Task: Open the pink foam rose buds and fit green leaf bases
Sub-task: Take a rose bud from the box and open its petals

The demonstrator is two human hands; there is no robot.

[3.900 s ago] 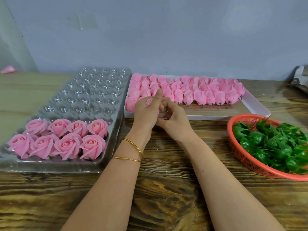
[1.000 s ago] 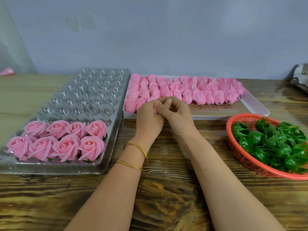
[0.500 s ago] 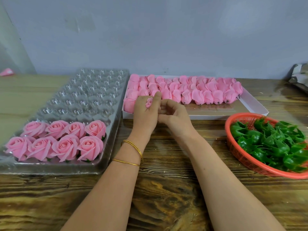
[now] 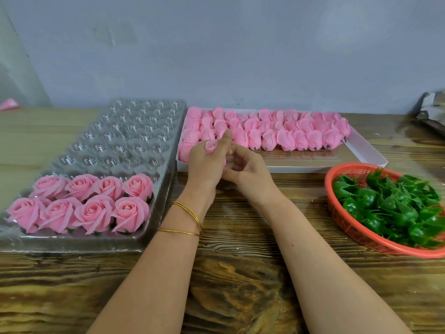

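Hands meet over surface (image 4: 240, 285) before white box (image 4: 361, 150): left hand (image 4: 207, 165) grips pink foam rose bud (image 4: 211, 145), right hand (image 4: 248, 172) curls against it, grip unclear; green leaf bases (image 4: 390, 206) in orange basket (image 4: 356, 237) at right.

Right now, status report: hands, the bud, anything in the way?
Left hand grips one pink bud, tip up. Right hand curled against its base, grip hidden. Green leaf bases untouched in red basket. Nothing blocking between.
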